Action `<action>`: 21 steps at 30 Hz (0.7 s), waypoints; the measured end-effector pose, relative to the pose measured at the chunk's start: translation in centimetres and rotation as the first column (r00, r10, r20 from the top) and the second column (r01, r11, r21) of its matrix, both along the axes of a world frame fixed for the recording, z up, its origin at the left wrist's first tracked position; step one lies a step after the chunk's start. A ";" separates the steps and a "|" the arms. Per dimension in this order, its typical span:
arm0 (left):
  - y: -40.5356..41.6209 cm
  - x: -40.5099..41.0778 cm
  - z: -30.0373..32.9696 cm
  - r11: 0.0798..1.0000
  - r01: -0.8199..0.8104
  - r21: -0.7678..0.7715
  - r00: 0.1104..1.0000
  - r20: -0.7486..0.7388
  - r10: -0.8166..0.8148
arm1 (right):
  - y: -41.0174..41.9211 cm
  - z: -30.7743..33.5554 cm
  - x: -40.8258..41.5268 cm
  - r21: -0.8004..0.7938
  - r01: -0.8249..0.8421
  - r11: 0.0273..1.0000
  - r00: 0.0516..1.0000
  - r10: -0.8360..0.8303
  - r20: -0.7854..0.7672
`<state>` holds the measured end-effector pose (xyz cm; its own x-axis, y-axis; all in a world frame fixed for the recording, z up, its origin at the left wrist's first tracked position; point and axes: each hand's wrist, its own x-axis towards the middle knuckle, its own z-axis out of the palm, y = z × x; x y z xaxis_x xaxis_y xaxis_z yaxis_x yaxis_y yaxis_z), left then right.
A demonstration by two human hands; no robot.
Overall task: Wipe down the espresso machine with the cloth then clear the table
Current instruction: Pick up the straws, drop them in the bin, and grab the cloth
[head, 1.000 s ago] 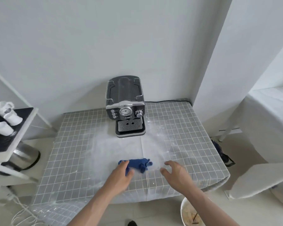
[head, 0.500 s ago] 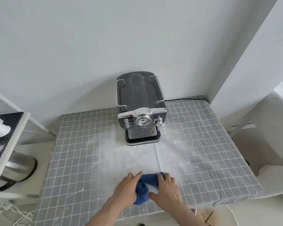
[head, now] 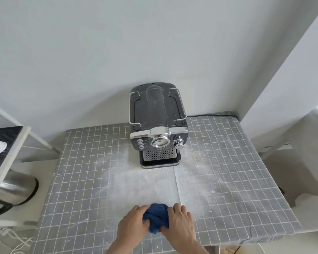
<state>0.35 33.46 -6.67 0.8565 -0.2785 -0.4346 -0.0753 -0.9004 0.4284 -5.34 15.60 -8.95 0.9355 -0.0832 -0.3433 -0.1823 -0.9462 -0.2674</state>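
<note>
A black and chrome espresso machine [head: 158,123] stands at the back of the table against the wall, its top dusted with white powder. A bunched dark blue cloth [head: 156,217] lies near the table's front edge. My left hand [head: 134,223] grips its left side and my right hand [head: 180,222] grips its right side, both with fingers curled into the fabric. The grey grid tablecloth [head: 228,180] is covered with white powder in front of the machine.
A white shelf [head: 9,153] with a black mat and white cups stands at the left, a metal bin [head: 13,191] beneath it. A black cable [head: 211,115] runs behind the machine to the right. A white draped surface [head: 301,153] sits at the right.
My two hands have closed in on the blue cloth from either side and bunched it up. The view has moved closer to the table.
</note>
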 end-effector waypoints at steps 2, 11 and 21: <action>-0.2 -0.1 0.1 1.000 -0.007 -0.006 1.000 0.021 0.007 | -0.7 0.0 0.0 -0.001 -0.004 1.000 0.999 0.004 0.053; -6.3 -0.2 1.9 0.992 -0.025 -0.125 0.994 0.098 0.037 | -8.5 1.7 0.0 0.127 0.060 0.990 0.981 -0.082 0.175; -21.6 -0.6 2.1 0.973 0.128 -0.192 0.986 0.131 -0.104 | -24.3 2.9 -2.3 0.067 0.168 0.984 0.959 -0.179 0.219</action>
